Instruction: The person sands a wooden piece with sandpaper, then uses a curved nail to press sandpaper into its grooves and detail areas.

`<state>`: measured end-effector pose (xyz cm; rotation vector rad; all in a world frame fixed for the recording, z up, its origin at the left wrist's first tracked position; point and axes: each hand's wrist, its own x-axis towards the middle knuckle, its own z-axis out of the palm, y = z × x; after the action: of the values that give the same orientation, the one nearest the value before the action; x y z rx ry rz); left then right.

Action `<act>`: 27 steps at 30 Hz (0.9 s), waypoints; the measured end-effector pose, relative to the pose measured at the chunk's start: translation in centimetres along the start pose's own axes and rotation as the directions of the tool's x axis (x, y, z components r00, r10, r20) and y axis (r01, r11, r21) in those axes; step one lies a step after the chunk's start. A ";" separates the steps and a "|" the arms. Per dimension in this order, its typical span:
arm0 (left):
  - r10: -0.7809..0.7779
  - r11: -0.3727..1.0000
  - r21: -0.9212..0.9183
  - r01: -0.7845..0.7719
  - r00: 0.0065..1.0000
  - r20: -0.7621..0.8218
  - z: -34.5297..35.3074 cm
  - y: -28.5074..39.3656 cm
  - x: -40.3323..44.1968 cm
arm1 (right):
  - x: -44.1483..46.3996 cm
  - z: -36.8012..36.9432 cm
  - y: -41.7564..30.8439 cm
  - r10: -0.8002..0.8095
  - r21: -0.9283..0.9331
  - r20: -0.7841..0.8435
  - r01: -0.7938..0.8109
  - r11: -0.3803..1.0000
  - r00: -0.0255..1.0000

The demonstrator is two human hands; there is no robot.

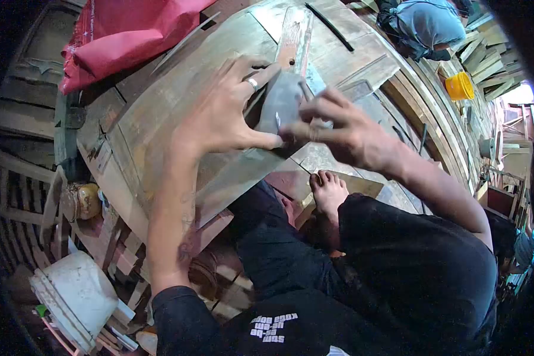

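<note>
On the wooden surface ahead lies a greyish, translucent plastic piece (283,98), like a bag or cut bottle; its exact kind is unclear. My left hand (225,113), with a ring on one finger, curves around its left side, thumb at the near end and fingertips at the far end. From the right, my right hand (338,124) reaches over the piece with curled fingers, smeared by motion. What sits in those fingers cannot be made out. A worn wooden strip (295,38) with a dark hole extends beyond the plastic.
A red plastic bag (130,38) lies at the upper left. A thin black rod (329,26) rests beyond my hands. White bucket (80,296) stands lower left, yellow bucket (458,86) far right. Another person (427,26) is at the upper right.
</note>
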<state>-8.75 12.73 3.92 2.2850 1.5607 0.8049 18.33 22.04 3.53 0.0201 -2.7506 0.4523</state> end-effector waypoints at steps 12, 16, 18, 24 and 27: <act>-0.021 1.000 0.013 0.021 1.000 -0.011 0.2 0.4 -0.1 | 0.7 -1.3 2.2 0.160 -0.073 -0.102 -0.168 0.983 0.982; -0.024 1.000 -0.013 0.024 1.000 0.005 0.0 0.3 0.0 | 0.7 -1.4 0.0 0.057 -0.058 0.008 -0.057 0.997 0.998; -0.009 0.999 -0.040 0.009 1.000 -0.004 0.3 0.1 -0.1 | 1.0 -1.9 0.6 0.032 -0.026 0.032 -0.031 0.999 0.999; -0.021 0.996 -0.083 0.022 1.000 0.013 0.0 0.0 0.1 | 1.6 -1.6 -0.1 0.050 0.055 0.075 -0.054 0.997 0.996; -0.001 0.996 -0.086 0.001 1.000 0.008 0.3 0.1 -0.1 | 1.6 -1.5 1.7 0.010 0.010 0.035 -0.011 1.000 0.999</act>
<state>-8.50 12.63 3.68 2.2236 1.4937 0.8451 17.21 24.19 4.89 0.0162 -2.7842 0.4737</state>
